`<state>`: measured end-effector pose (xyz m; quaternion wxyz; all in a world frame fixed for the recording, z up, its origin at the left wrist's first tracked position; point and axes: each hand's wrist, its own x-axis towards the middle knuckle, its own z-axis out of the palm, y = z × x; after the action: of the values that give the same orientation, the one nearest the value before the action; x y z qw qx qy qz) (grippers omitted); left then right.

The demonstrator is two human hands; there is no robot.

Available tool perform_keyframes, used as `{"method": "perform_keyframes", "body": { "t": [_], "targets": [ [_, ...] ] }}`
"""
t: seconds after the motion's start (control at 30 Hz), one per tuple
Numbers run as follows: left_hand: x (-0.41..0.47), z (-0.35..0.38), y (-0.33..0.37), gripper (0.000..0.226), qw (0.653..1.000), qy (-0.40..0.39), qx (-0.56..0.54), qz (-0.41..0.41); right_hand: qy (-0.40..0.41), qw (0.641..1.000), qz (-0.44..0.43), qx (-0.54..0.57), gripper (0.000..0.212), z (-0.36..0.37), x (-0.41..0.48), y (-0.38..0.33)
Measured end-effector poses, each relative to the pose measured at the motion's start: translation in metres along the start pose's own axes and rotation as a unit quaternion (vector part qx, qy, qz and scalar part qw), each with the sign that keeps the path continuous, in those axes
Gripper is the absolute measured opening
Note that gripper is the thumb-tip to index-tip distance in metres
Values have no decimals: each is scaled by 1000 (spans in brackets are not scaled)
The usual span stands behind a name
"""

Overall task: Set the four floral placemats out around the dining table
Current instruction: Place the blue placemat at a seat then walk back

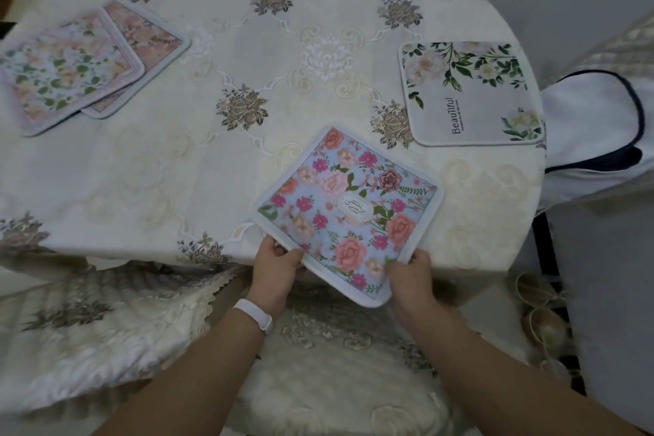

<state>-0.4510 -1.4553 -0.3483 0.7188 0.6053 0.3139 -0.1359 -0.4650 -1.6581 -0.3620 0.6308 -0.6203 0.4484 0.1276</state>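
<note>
- My left hand (277,267) pinches the near-left edge of the blue floral placemat (348,212): the thumb lies on top of the white border and the other fingers are curled underneath, out of sight.
- My right hand (410,271) grips the same mat at its near-right edge, thumb on the printed face and fingers tucked below.
- The mat lies between my two hands and stretches away from my fingertips onto the tablecloth (247,159). It is turned on the diagonal, so one corner points back toward me between my wrists and hangs past the table's edge.
- Beyond my right fingers, well apart from them and further to the right, the white placemat with green leaves (467,92) lies flat near the table's right rim.
- Far off to the left of my left fingers, across the cloth, two more lie overlapped: the pale floral placemat (63,71) on top, and the pink placemat (152,35) partly beneath it, its far corner showing.
- A white wristband (253,319) sits on my left wrist, just behind the gripping hand.
- Below my forearms is a cream chair cushion (336,382).
</note>
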Motion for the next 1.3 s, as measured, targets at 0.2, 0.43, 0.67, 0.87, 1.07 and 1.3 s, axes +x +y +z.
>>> {"method": "perform_keyframes", "body": {
  "t": [0.2, 0.43, 0.67, 0.87, 1.07, 1.3],
  "targets": [
    [-1, 16, -12, 56, 999, 13, 27, 31, -78, 997, -25, -6, 41, 10, -13, 7],
    [10, 18, -10, 59, 999, 26, -7, 29, -93, 995, -34, -4, 30, 3, -9, -1],
    [20, 5, -2, 49, 1000, 5, -6, 19, -50, 997, -64, 18, 30, -10, 17, -45],
    [30, -12, 24, 53, 998, -53, 29, 16, -64, 995, -76, 32, 34, -20, 48, -77],
    [40, -18, 56, 54, 994, -103, 41, 14, -125, 992, -19, 29, 20, -29, 70, -102],
    [58, -22, 69, 57, 983, -151, 103, -11, -141, 975, -95, -140, 34, -28, 90, -113]
  ]
}}
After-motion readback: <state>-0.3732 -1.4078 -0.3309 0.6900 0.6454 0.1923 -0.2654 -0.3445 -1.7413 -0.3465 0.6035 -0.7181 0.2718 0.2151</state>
